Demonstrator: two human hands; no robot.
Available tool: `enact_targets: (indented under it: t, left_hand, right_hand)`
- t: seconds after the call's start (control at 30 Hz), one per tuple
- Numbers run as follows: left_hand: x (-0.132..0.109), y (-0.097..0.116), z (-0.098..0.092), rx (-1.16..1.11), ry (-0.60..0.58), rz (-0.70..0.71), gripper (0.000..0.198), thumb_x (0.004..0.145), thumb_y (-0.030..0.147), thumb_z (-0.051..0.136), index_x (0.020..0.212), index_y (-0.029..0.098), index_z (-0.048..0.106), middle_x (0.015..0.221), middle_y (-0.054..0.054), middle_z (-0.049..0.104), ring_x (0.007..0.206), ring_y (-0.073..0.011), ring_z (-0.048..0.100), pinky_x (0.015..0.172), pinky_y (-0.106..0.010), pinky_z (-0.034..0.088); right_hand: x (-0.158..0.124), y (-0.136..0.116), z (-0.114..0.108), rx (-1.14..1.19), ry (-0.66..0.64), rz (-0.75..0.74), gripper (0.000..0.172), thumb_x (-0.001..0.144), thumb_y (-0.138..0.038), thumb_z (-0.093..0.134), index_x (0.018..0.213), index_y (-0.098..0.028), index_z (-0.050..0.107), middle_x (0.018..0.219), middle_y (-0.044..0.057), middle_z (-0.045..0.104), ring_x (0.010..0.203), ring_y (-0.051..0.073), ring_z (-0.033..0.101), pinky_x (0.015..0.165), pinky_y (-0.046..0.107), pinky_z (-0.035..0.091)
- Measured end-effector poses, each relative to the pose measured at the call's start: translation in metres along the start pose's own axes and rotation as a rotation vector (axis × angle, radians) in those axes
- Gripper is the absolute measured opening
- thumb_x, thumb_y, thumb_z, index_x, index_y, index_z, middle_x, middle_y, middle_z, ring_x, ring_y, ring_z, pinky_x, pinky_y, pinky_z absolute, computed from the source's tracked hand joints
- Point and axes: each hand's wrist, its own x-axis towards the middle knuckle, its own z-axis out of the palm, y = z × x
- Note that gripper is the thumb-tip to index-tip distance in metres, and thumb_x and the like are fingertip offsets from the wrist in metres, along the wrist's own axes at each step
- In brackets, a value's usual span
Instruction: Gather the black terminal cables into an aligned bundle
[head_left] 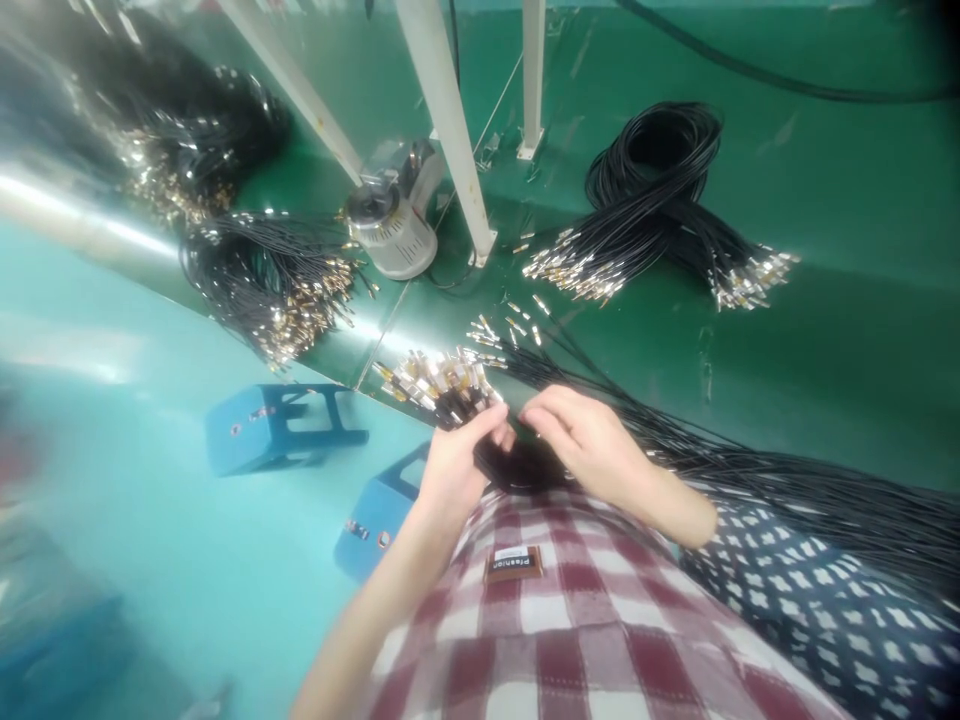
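Observation:
My left hand [459, 468] is wrapped round a thick bundle of black cables [457, 395], just in front of my checked apron. The bundle's metal connector ends fan out beyond my thumb toward the table's edge. Close on its right is my right hand [589, 440], fingers curled and pinched together over the dark cable loop; whatever sits between those fingertips is hidden. Loose black cables [720, 455] run along the table past my right wrist, their silvery and brass tips [517, 325] scattered just beyond my hands.
Coiled cable bundles lie at the back right [652, 190] and left [262, 280] of the green table [840, 180]. A grey-white device [397, 240] stands beside white metal posts [450, 120]. Blue stools [247, 430] are on the floor to the left.

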Motion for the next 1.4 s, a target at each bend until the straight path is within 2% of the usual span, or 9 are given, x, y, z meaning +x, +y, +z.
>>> enact_targets:
  t: [0.17,0.33,0.47,0.67,0.8,0.9,1.03,1.13,1.4]
  left_hand:
    - [0.003,-0.003,0.003,-0.066,0.114,0.046,0.021,0.068,0.015,0.074,0.061,0.014,0.054,0.05,0.004,0.043,0.047,-0.0078,0.043,0.05,-0.024,0.037]
    - [0.005,-0.004,0.0,-0.107,0.124,0.017,0.02,0.069,0.014,0.074,0.063,0.014,0.055,0.05,0.005,0.042,0.046,-0.0073,0.041,0.049,-0.024,0.036]
    - [0.008,-0.002,-0.002,-0.087,0.091,-0.026,0.025,0.071,0.018,0.073,0.059,0.015,0.052,0.048,0.004,0.043,0.046,-0.0083,0.043,0.051,-0.024,0.037]
    - [0.01,0.003,-0.006,-0.084,0.099,-0.086,0.027,0.07,0.023,0.075,0.092,0.009,0.067,0.051,0.004,0.048,0.049,-0.0094,0.048,0.053,-0.023,0.041]
    - [0.01,0.005,-0.014,-0.057,0.085,-0.139,0.029,0.066,0.023,0.078,0.09,0.009,0.068,0.062,-0.001,0.059,0.051,-0.0099,0.052,0.053,-0.023,0.043]
    - [0.012,0.005,-0.022,-0.05,0.093,-0.223,0.027,0.065,0.025,0.078,0.083,0.008,0.069,0.06,-0.003,0.061,0.055,-0.013,0.057,0.057,-0.026,0.048]
    - [0.014,0.003,-0.032,-0.106,0.084,-0.198,0.026,0.066,0.025,0.078,0.084,0.008,0.071,0.08,-0.008,0.068,0.075,-0.0176,0.064,0.075,-0.03,0.052]
    - [0.013,0.001,-0.035,-0.11,0.005,-0.165,0.016,0.071,0.025,0.074,0.068,0.011,0.067,0.069,-0.006,0.064,0.076,-0.0201,0.064,0.087,-0.038,0.05]
    - [0.014,0.001,-0.03,-0.109,-0.044,-0.155,0.021,0.075,0.023,0.068,0.058,0.014,0.059,0.054,0.001,0.051,0.059,-0.0143,0.054,0.085,-0.037,0.047]
  right_hand:
    - [-0.019,0.039,0.005,-0.108,-0.024,-0.101,0.024,0.096,-0.034,0.046,0.092,-0.022,0.066,0.092,0.004,0.065,0.081,0.015,0.061,0.074,0.026,0.046]
    - [-0.052,0.099,-0.009,-0.25,-0.103,0.018,0.021,0.091,-0.038,0.055,0.09,-0.021,0.067,0.105,0.006,0.062,0.065,0.013,0.057,0.065,0.029,0.047]
    - [-0.035,0.078,-0.004,-0.061,-0.053,-0.048,0.024,0.091,-0.038,0.055,0.107,-0.022,0.063,0.11,0.006,0.061,0.063,0.011,0.053,0.066,0.027,0.047]
    - [-0.002,0.026,0.012,0.151,0.081,-0.011,0.02,0.093,-0.026,0.051,0.078,-0.018,0.062,0.063,-0.002,0.06,0.058,0.011,0.054,0.059,0.022,0.041]
    - [0.004,0.014,0.013,0.126,-0.103,-0.015,0.025,0.092,-0.028,0.051,0.073,-0.018,0.064,0.062,-0.002,0.062,0.055,0.01,0.053,0.057,0.022,0.039]
    - [0.026,0.035,0.011,0.088,-0.273,0.056,0.033,0.095,-0.036,0.045,0.078,-0.018,0.067,0.068,-0.001,0.066,0.057,0.01,0.056,0.057,0.021,0.041]
    - [0.068,0.091,0.017,-0.38,-0.129,0.199,0.02,0.091,-0.034,0.055,0.093,-0.018,0.068,0.096,0.005,0.065,0.082,0.016,0.062,0.07,0.025,0.044]
    - [0.082,0.12,0.026,-0.507,-0.145,0.214,0.013,0.088,-0.029,0.06,0.091,-0.019,0.068,0.102,0.008,0.062,0.085,0.019,0.062,0.071,0.028,0.042]
    - [0.063,0.125,0.042,-0.578,-0.186,0.196,0.018,0.09,-0.027,0.057,0.105,-0.018,0.064,0.107,0.011,0.062,0.087,0.021,0.062,0.073,0.029,0.041]
